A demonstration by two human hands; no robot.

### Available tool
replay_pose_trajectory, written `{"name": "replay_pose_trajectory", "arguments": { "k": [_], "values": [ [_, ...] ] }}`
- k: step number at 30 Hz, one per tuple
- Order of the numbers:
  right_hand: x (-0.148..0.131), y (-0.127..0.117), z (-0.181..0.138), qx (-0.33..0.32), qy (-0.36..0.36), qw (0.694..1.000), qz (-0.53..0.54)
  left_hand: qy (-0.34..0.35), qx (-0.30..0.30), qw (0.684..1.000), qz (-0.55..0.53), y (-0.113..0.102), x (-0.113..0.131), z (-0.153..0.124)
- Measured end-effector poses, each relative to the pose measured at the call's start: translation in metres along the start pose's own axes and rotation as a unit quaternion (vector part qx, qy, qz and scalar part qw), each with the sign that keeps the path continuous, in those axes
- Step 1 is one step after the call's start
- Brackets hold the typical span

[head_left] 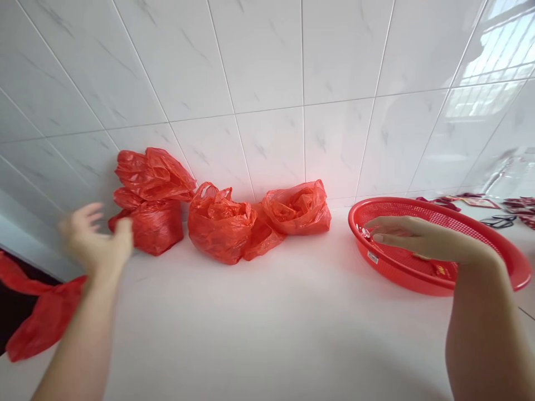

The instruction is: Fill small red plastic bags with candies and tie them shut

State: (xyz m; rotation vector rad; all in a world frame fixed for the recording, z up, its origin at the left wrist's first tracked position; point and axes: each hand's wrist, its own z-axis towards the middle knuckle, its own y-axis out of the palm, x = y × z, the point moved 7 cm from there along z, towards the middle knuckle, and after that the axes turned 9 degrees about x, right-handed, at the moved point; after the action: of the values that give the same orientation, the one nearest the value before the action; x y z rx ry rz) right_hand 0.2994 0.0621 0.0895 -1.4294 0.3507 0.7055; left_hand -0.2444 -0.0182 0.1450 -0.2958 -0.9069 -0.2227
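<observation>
My left hand (98, 239), blurred by motion, is raised at the left with its fingers spread and nothing in it. Just beyond it a bulging red plastic bag (152, 223) stands against the tiled wall. My right hand (418, 236) reaches over a red plastic basket (418, 285) with perforated sides. Its fingers are stretched out, with the thumb a little below them. Beside the fingertips, at the basket's left inner side, is a small red and white item (365, 233). Under the hand lies a red packet with yellow print (441, 270), partly covered.
Two more red plastic bags, one crumpled open (221, 223) and one bundled (296, 209), sit along the wall (267, 67). Another red bag (45, 317) hangs near the white counter's (251, 334) left edge. Dark cords (497, 221) and a clear container (512, 172) are at the right.
</observation>
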Motion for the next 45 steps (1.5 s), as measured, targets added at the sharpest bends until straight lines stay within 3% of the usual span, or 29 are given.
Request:
{"name": "replay_pose_trajectory", "arguments": {
  "k": [1, 2, 4, 8, 11, 14, 18, 24, 29, 34, 39, 42, 45],
  "values": [
    [-0.001, 0.002, 0.000, -0.005, -0.002, 1.000, -0.003, 0.045, 0.028, 0.998, -0.026, 0.018, 0.014, -0.003],
    [-0.002, 0.004, 0.001, -0.011, -0.008, 1.000, -0.004, 0.086, -0.007, 0.994, -0.062, 0.046, 0.030, -0.012],
    [-0.004, 0.008, 0.003, -0.021, -0.020, 1.000, -0.009, 0.150, -0.135, 0.973, -0.109, 0.113, 0.062, -0.044],
    [-0.001, 0.018, 0.008, -0.041, -0.027, 0.999, -0.018, 0.172, -0.380, 0.902, -0.110, 0.240, 0.104, -0.123],
    [0.001, 0.025, 0.013, -0.047, -0.034, 0.998, -0.023, 0.158, -0.429, 0.885, -0.091, 0.298, 0.111, -0.157],
    [0.000, 0.029, 0.016, -0.048, -0.029, 0.997, -0.047, 0.134, -0.469, 0.871, -0.059, 0.324, 0.100, -0.180],
    [-0.018, 0.043, 0.021, -0.049, -0.037, 0.996, -0.067, 0.106, -0.505, 0.856, -0.042, 0.319, 0.079, -0.210],
    [-0.045, 0.093, 0.037, -0.089, -0.085, 0.989, -0.084, 0.064, -0.494, 0.859, -0.118, 0.291, 0.074, -0.236],
    [-0.033, 0.107, 0.045, -0.103, -0.026, 0.987, -0.120, -0.005, -0.389, 0.889, -0.240, 0.271, 0.083, -0.212],
    [-0.031, 0.106, 0.045, -0.103, -0.016, 0.988, -0.114, -0.128, -0.268, 0.890, -0.346, 0.257, 0.069, -0.173],
    [-0.028, 0.114, 0.050, -0.108, -0.036, 0.990, -0.084, -0.253, -0.190, 0.857, -0.407, 0.243, 0.054, -0.146],
    [-0.024, 0.121, 0.056, -0.096, -0.055, 0.993, -0.051, -0.315, -0.184, 0.812, -0.455, 0.235, 0.052, -0.142],
    [-0.021, 0.133, 0.063, -0.090, -0.087, 0.992, -0.016, -0.342, -0.221, 0.778, -0.479, 0.228, 0.057, -0.143]
  ]
}}
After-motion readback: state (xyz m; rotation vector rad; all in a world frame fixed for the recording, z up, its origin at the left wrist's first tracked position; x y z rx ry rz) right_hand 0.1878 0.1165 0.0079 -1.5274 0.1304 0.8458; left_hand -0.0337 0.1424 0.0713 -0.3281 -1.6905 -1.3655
